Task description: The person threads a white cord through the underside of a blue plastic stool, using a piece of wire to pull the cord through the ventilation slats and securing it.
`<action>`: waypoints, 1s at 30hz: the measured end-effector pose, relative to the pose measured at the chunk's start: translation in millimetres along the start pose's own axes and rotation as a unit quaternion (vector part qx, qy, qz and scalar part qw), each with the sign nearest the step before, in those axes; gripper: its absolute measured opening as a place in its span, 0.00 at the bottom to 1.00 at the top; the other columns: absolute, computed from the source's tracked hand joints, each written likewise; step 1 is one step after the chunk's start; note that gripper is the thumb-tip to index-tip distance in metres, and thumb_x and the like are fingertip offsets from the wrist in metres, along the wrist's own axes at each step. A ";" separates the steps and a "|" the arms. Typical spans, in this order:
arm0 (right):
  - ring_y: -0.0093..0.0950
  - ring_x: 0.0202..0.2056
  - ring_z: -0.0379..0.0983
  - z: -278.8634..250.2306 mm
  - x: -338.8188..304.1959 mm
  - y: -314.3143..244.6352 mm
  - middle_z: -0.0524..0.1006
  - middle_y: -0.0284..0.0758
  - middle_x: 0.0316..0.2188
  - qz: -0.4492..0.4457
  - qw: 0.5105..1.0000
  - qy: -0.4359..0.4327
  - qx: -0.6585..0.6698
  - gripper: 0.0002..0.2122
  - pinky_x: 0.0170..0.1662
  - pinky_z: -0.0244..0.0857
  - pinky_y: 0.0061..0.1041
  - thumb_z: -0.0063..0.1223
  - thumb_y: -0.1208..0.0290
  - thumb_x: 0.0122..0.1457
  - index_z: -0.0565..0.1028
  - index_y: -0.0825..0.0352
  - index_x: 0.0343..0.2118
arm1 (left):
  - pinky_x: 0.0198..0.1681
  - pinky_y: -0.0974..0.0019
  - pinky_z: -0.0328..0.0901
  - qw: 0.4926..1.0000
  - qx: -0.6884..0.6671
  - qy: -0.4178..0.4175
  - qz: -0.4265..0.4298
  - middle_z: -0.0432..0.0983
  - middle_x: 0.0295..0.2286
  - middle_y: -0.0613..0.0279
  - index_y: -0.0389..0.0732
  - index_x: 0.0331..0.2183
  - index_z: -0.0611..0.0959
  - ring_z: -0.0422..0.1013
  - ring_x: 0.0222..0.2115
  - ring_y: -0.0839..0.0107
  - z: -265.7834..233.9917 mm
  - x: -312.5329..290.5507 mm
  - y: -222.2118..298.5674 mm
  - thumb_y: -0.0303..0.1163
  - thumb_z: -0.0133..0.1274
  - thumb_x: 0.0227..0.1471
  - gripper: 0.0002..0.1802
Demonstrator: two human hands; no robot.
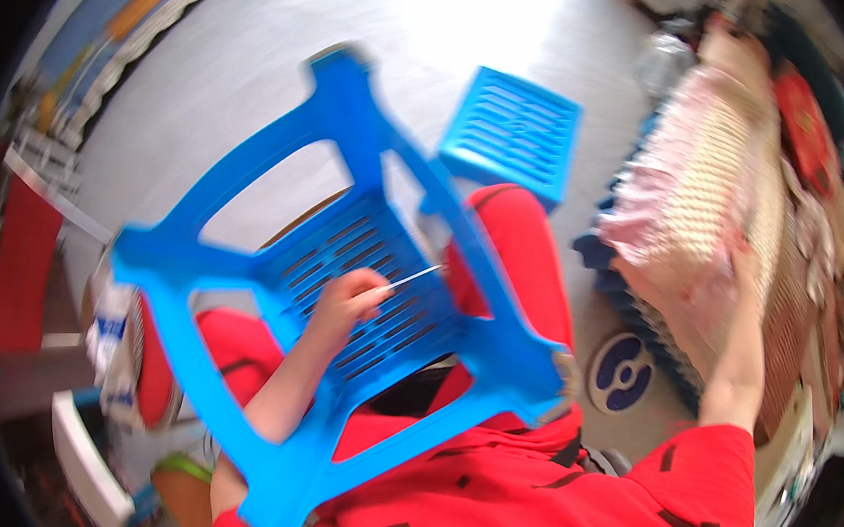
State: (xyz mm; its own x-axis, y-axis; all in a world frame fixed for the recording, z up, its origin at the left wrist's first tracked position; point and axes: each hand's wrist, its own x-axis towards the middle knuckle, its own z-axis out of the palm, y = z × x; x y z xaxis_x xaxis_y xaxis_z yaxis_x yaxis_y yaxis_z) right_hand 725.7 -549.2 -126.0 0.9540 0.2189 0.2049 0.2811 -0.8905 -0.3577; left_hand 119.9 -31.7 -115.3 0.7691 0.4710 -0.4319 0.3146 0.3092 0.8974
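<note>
A blue plastic stool (225,195) lies upturned across my lap, its legs pointing up and its slatted seat at the bottom. Inside its frame is my left hand (350,305), closed in a pinch on a thin white stick (415,277). The stick's free end points right, above the seat slats. Stretched out to the right, my right hand (741,261) is at a pink and cream padded cloth (685,175) on a couch-like seat. Motion blur smears its fingers, so whether it grips anything is unclear.
Past my knee stands a smaller blue slatted stool (515,127) on the pale floor. A round white and dark blue object (620,374) is on the floor by the couch. Clear plastic (664,64) and a red cushion (805,130) lie at the right. A white-edged piece of furniture (88,463) stands left.
</note>
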 end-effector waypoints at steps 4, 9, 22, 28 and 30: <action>0.50 0.39 0.75 22.0 18.0 -9.4 0.78 0.52 0.34 0.048 0.971 -0.002 -0.233 0.34 0.42 0.66 0.45 0.39 0.34 0.56 0.79 0.68 0.32 | 0.28 0.76 0.61 0.998 -0.062 0.010 -0.007 0.72 0.26 0.67 0.38 0.30 0.80 0.66 0.25 0.80 -9.9 -14.5 -8.7 0.29 0.54 0.51 0.05; 0.49 0.40 0.74 2.8 32.2 -14.7 0.77 0.50 0.37 -0.003 0.959 -0.022 -0.281 0.17 0.46 0.65 0.45 0.53 0.60 0.53 0.77 0.69 0.38 | 0.28 0.76 0.61 0.999 -0.017 0.029 0.015 0.72 0.24 0.68 0.38 0.29 0.80 0.64 0.23 0.81 -0.5 -15.1 -15.6 0.28 0.52 0.50 0.04; 0.13 0.10 0.57 -74.8 -187.6 -301.4 0.66 0.26 0.16 0.074 0.846 -0.321 0.419 0.17 0.08 0.49 0.17 0.49 0.72 0.58 0.68 0.70 0.50 | 0.41 0.67 0.69 0.978 -0.200 -0.008 -0.053 0.74 0.31 0.63 0.39 0.34 0.79 0.70 0.29 0.77 1.4 -9.0 -3.8 0.32 0.53 0.53 0.07; 0.18 0.16 0.65 -61.7 -238.9 -383.8 0.69 0.30 0.21 -0.079 0.740 -0.569 0.349 0.25 0.18 0.59 0.15 0.54 0.75 0.50 0.64 0.73 0.52 | 0.41 0.65 0.69 0.956 -0.284 -0.001 -0.080 0.73 0.28 0.64 0.40 0.32 0.79 0.69 0.27 0.78 0.9 -4.2 -7.5 0.31 0.53 0.53 0.06; 0.18 0.18 0.66 -56.0 -236.5 -395.5 0.70 0.31 0.23 -0.099 0.730 -0.584 0.340 0.25 0.20 0.60 0.15 0.54 0.76 0.50 0.64 0.73 0.52 | 0.40 0.65 0.69 0.952 -0.296 -0.002 -0.081 0.72 0.27 0.65 0.40 0.31 0.79 0.69 0.26 0.79 0.2 -0.9 -10.9 0.31 0.53 0.53 0.05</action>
State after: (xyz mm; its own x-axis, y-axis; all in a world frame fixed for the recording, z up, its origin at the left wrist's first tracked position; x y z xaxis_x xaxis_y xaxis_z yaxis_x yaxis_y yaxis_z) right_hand 383.0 -271.0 18.0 0.2137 0.8611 -0.4613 0.0340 -0.4785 -0.8774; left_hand 115.9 -35.7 -124.6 0.7395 0.3748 -0.5591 0.0622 0.7890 0.6112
